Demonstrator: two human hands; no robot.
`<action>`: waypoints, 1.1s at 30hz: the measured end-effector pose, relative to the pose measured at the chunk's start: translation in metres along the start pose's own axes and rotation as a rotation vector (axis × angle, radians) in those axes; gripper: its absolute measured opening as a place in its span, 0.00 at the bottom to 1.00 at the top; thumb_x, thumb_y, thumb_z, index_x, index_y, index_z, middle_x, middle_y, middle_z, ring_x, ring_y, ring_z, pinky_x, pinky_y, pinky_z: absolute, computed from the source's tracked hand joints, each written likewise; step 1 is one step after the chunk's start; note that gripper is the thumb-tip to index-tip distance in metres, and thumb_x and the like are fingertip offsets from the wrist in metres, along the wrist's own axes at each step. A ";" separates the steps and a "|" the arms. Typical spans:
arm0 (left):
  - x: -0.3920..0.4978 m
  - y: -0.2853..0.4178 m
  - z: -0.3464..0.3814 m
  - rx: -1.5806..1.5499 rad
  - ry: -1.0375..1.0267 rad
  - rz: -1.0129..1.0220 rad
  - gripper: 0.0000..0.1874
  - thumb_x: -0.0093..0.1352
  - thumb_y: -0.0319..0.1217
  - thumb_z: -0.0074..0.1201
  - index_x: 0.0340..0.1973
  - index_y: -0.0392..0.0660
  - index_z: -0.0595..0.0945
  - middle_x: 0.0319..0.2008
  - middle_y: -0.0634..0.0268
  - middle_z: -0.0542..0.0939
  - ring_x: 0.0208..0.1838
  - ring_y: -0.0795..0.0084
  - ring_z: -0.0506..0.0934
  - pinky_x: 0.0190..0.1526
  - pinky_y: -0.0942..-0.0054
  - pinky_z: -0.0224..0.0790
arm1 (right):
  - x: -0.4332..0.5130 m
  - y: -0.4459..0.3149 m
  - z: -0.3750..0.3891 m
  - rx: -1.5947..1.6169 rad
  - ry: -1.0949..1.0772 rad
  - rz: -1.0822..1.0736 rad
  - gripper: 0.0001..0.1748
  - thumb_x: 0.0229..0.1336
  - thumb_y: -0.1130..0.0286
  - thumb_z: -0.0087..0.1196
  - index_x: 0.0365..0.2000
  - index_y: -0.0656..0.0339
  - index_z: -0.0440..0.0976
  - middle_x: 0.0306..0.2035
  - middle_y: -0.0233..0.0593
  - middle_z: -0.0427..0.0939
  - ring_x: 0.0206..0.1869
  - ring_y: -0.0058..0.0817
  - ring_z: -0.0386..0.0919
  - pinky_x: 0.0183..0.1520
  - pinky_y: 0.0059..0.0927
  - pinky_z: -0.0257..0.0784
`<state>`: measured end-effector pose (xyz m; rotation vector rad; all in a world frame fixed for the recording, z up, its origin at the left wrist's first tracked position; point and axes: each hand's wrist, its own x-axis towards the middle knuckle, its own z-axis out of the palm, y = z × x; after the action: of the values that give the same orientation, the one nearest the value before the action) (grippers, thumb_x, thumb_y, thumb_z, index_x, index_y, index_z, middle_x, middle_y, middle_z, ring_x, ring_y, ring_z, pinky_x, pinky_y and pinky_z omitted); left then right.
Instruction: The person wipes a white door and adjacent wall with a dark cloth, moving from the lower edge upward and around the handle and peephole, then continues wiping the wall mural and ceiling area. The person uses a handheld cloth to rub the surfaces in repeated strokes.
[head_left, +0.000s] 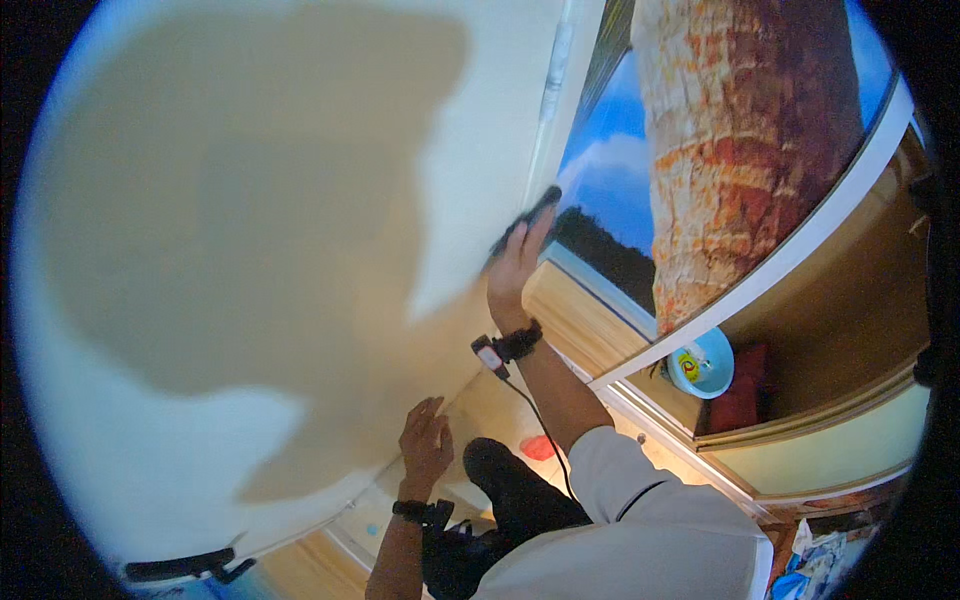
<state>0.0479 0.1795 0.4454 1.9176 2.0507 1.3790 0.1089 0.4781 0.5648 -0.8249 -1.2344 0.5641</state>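
My right hand (517, 266) is raised against a dark, elongated object (529, 217) at the edge of a broad pale panel (360, 465), its fingers lying along it. Blur hides what the dark object is and whether the fingers close round it. Lower down, my left hand (426, 442) is near the panel's lower edge with fingers slightly bent and nothing seen in it; whether it touches the panel cannot be told. Both wrists wear black straps, and a small device (490, 356) with a cable hangs at the right one. A large shadow covers much of the panel.
Right of the panel is a picture of a tree trunk (750, 150) against blue sky. A light blue bucket (721, 364) stands beside a dark red object (739, 390) in a recess. A red item (538, 448) lies on the floor near my shoe. A black handle (180, 566) shows at lower left.
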 end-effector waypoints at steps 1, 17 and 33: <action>0.003 0.016 -0.019 -0.007 0.011 -0.034 0.06 0.64 0.23 0.56 0.38 0.43 0.81 0.56 0.59 0.82 0.61 0.53 0.77 0.57 0.55 0.74 | 0.018 -0.025 0.006 0.004 0.007 -0.026 0.35 0.78 0.58 0.35 0.73 0.70 0.45 0.78 0.57 0.39 0.80 0.51 0.35 0.79 0.48 0.30; 0.068 0.152 -0.112 -0.191 -0.039 -0.674 0.10 0.72 0.29 0.55 0.46 0.43 0.86 0.41 0.56 0.88 0.40 0.62 0.86 0.42 0.64 0.82 | 0.062 -0.080 -0.020 -0.155 -0.288 0.159 0.38 0.74 0.70 0.42 0.74 0.72 0.37 0.78 0.60 0.38 0.79 0.49 0.41 0.78 0.40 0.38; 0.250 0.188 0.033 -0.281 0.175 -0.706 0.11 0.68 0.29 0.57 0.43 0.37 0.84 0.35 0.47 0.86 0.39 0.53 0.87 0.43 0.59 0.80 | 0.088 -0.106 -0.076 0.166 -0.998 0.827 0.10 0.69 0.68 0.53 0.43 0.63 0.71 0.36 0.32 0.73 0.39 0.26 0.69 0.46 0.34 0.68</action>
<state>0.1535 0.3746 0.6683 0.8526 2.1336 1.5425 0.1987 0.4642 0.6925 -0.9230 -1.6604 1.8859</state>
